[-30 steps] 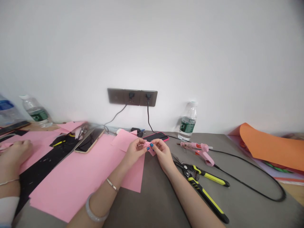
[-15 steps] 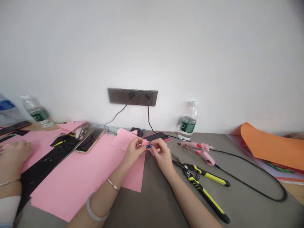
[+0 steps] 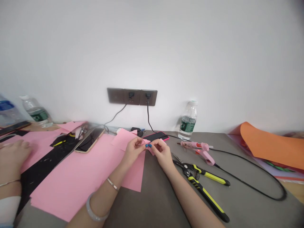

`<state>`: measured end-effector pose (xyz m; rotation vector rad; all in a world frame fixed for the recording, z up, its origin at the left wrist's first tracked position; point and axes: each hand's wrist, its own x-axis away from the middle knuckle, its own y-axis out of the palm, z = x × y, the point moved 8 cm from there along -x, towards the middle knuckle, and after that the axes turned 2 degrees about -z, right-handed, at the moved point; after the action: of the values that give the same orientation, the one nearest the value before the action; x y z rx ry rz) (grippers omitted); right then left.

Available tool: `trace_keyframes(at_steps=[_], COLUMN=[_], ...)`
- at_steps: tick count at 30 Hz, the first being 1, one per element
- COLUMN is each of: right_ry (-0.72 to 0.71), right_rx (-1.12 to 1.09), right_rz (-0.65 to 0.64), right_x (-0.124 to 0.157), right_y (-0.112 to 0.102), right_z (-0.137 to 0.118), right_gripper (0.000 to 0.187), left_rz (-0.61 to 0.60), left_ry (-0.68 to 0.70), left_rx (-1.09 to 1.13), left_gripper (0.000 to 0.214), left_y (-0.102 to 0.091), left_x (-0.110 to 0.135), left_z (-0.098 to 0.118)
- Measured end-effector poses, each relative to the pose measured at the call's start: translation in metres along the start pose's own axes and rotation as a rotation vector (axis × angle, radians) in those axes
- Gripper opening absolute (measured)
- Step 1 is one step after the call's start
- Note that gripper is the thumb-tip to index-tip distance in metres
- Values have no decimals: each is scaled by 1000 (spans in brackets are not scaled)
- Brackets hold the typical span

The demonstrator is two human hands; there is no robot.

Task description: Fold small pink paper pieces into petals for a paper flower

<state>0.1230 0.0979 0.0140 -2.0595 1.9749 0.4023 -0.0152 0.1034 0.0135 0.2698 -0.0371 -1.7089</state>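
A small folded piece of pink paper [image 3: 145, 142] is pinched between both my hands above the table. My left hand [image 3: 133, 150] grips its left side, thumb and fingertips together. Opposite it, my right hand [image 3: 162, 152] pinches the right side, and the two blue-nailed thumbs meet in the middle. Fingers cover much of the paper, so its full shape is hidden. Beneath my left forearm lie large pink sheets [image 3: 78, 177], with a smaller pink sheet [image 3: 122, 138] on top. A phone with a pink edge [image 3: 156, 136] rests just behind my hands.
Right of my hands are yellow-black pliers [image 3: 201, 186], a pink glue gun [image 3: 199, 148] with a looping black cable, and a water bottle [image 3: 187, 122]. Orange paper [image 3: 270, 145] lies far right. Another phone [image 3: 90, 140] sits left. A co-worker's hand [image 3: 14, 155] rests at far left.
My thumbs and the pink paper have shifted very slightly, the thumbtips now lying side by side. The co-worker's hand at far left has moved a little. The tools stay in place.
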Motion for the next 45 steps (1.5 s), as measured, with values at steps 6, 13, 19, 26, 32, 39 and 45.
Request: trace_keyframes(at_steps=[6,13,19,26,32,39,45], right_ry=[2,22,53,56,68,56,110], right_rx=[-16,-35,-91,-143,-149,-108,-126], right_rz=[38,34,9,9,-13,-5,14], right_x=[2,1,-1,-2,-2,-2,-2], right_y=[0,1,2,0,1,1,-2], right_z=[-4,-3,3,5,6,3,9], right_gripper=[24,29,33,31,28,29,28], left_rz=[-5,-12,-11,-26,-29,-57,-46], left_ry=[-42,-29,-41,-51,-69,-59,-92], left_rx=[19,11,8,15,15,19,-3], left_gripper=[32,30,30,27,28,29,37], left_y=[1,3,2,4,5,6,2], left_x=[1,1,1,2,1,1,1], left_z=[-1,0,0,1,-1,-2,-5])
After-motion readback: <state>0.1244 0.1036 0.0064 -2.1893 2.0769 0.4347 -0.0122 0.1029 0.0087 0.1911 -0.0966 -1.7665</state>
